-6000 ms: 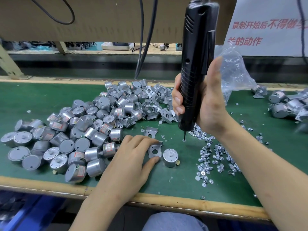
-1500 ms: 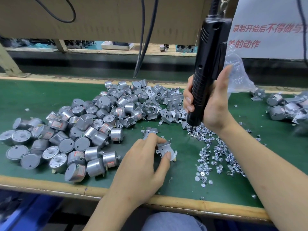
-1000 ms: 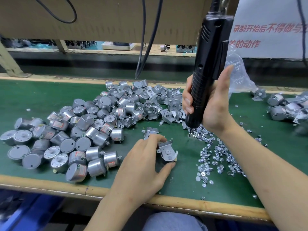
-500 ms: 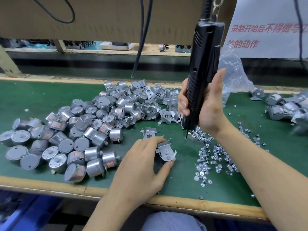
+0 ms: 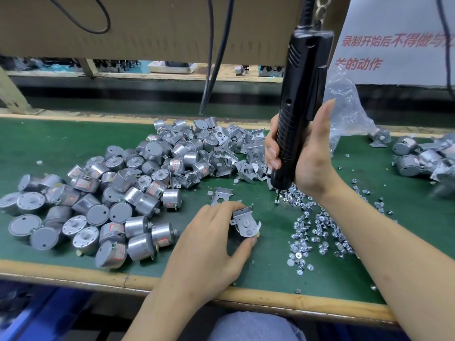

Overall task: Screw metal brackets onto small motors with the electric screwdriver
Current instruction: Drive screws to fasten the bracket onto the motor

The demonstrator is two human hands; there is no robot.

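Electric screwdriver (image 5: 299,107) I hold: black plastic, semi-gloss, ribbed at the grip. Motors (image 5: 138,200): brushed silver metal cans, matt grey end faces, some with paper labels. Bracket (image 5: 243,221) on the motor I grip: dull stamped sheet metal. Screws (image 5: 317,230): bright, shiny metal. Surface (image 5: 61,143): matt green mat, bare wood edging (image 5: 73,273). Bag (image 5: 344,114): clear crinkled plastic. Panel (image 5: 160,28) overhead: brown matt cardboard.

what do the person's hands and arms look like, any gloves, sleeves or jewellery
The left hand and right hand are bare: no gloves, rings or finger cots. The left forearm and right forearm are bare too, with no sleeve, watch or wrist strap in view. The right hand's fingernails look unpainted.
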